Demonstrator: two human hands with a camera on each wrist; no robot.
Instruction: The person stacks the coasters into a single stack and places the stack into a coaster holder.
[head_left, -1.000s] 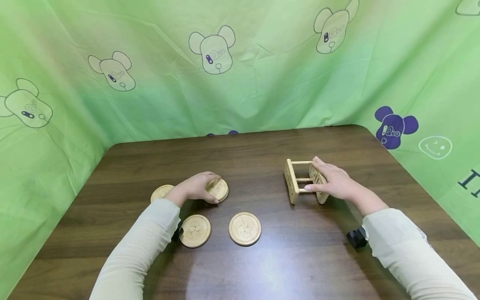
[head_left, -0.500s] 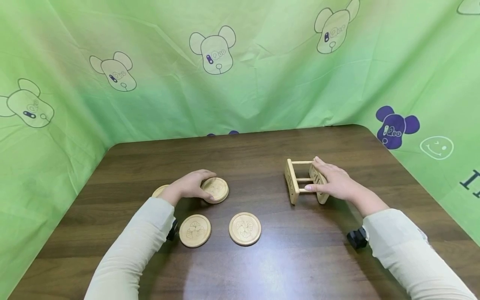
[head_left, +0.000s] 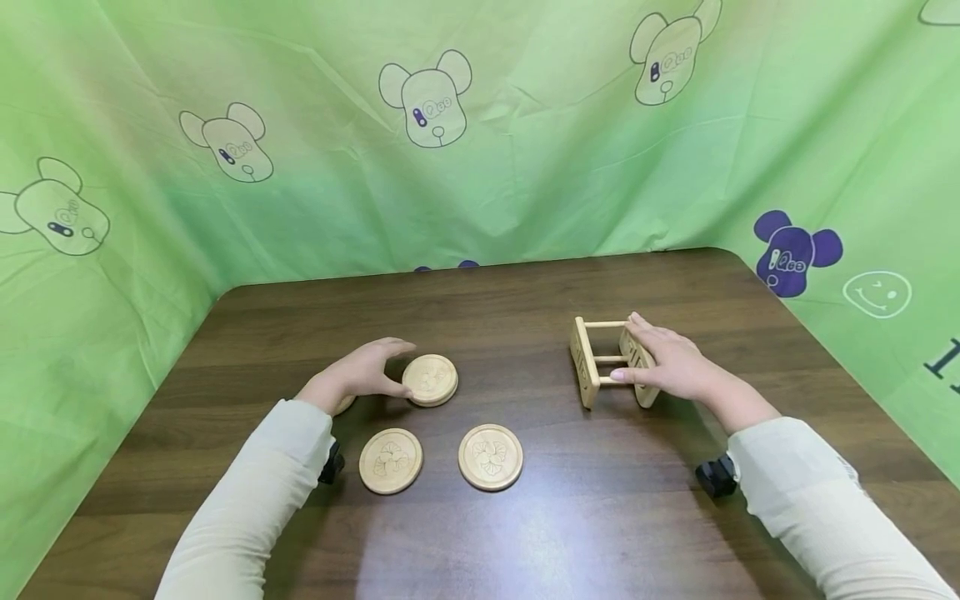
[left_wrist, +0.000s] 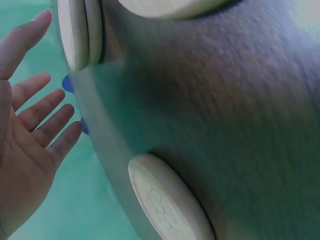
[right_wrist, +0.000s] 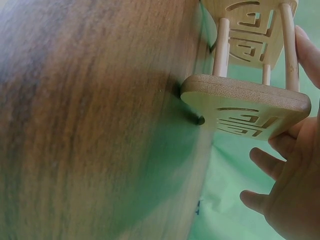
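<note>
Gripping the rack (head_left: 585, 367) on the table (head_left: 517, 317), right hand (head_left: 672, 364) has its thumb by a near rod and fingers reaching across the right-hand panel; outer two fingers loose in the right wrist view. Rack upright, no disc seen inside. Left hand (head_left: 362, 371) wide, fingers spread, holding nothing, thumb just beside the stack (head_left: 430, 377); contact there cannot be told for sure. Two discs in that stack, per the left wrist view. Left disc (head_left: 391, 461) and right disc (head_left: 490, 457) lie flat and apart nearer the wearer, flower pattern up; edge of a far disc (head_left: 345, 405) shows behind the left wrist, mostly hidden. Progress, as judged: one pair piled, three discs single, rack unfilled. Reads as an early stage: rack steadied, any loading not yet begun, every visible disc left outside it.
</note>
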